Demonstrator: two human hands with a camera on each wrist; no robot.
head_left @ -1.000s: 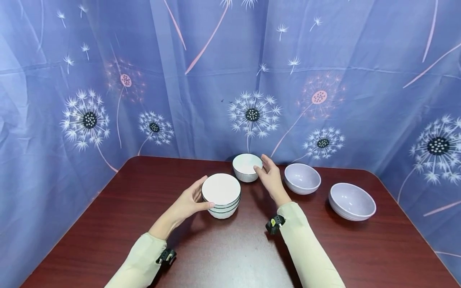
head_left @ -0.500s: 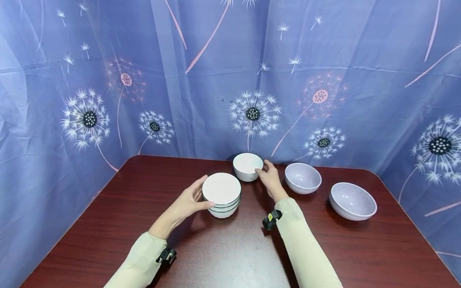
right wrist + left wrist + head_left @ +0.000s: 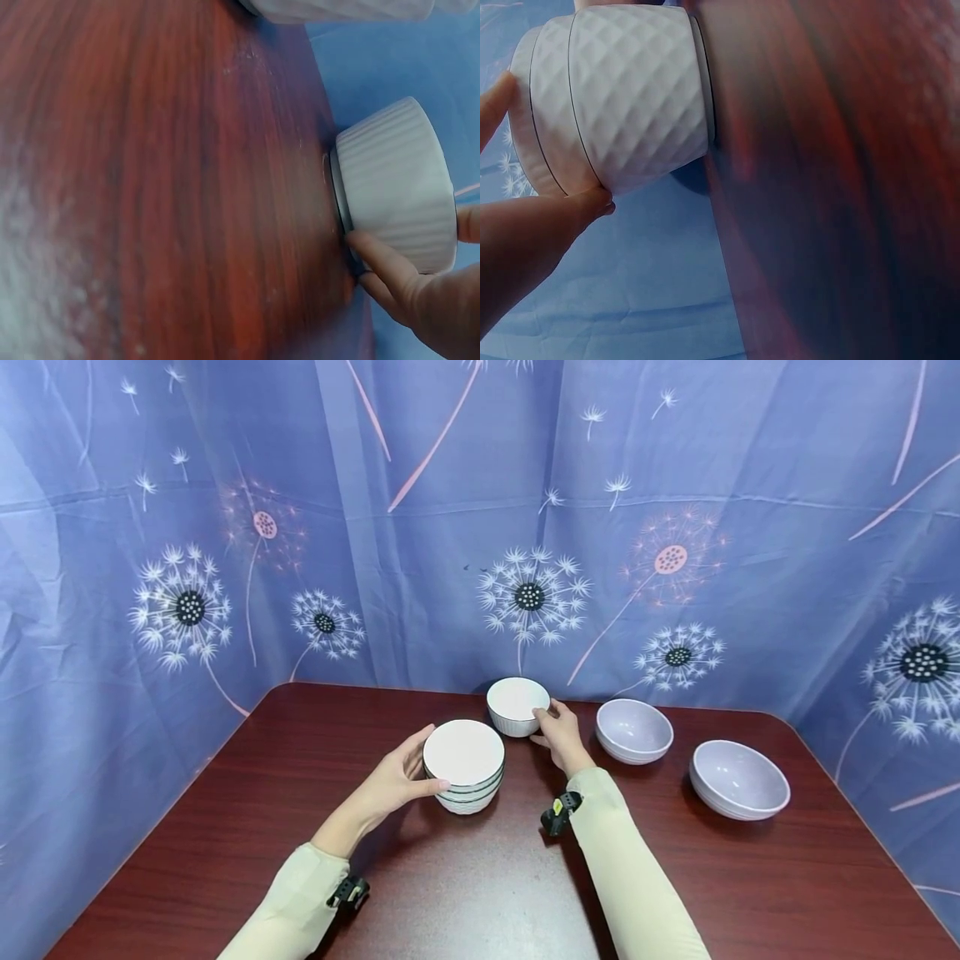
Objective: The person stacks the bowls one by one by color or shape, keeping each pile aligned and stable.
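Where a blue dandelion-print curtain (image 3: 420, 552) hangs, a red-brown wood-grain table (image 3: 480, 893) stands before it. Stack of white bowls (image 3: 468, 777): nested, thin dark rims, diamond-dimpled lowest wall; near the table's middle, upright, mouths up, axis vertical. Nearer lavender bowl (image 3: 738, 781) and farther lavender bowl (image 3: 633, 735): glossy, mouths up, at right. White ribbed bowl (image 3: 513, 725): fluted wall, thin dark rim; near the far edge, behind the stack, mouth up, axis vertical. Left hand (image 3: 390, 783): gripping the stack's side. Right hand (image 3: 558, 733): pinching the ribbed bowl, thumb at rim, fingers low on its wall.
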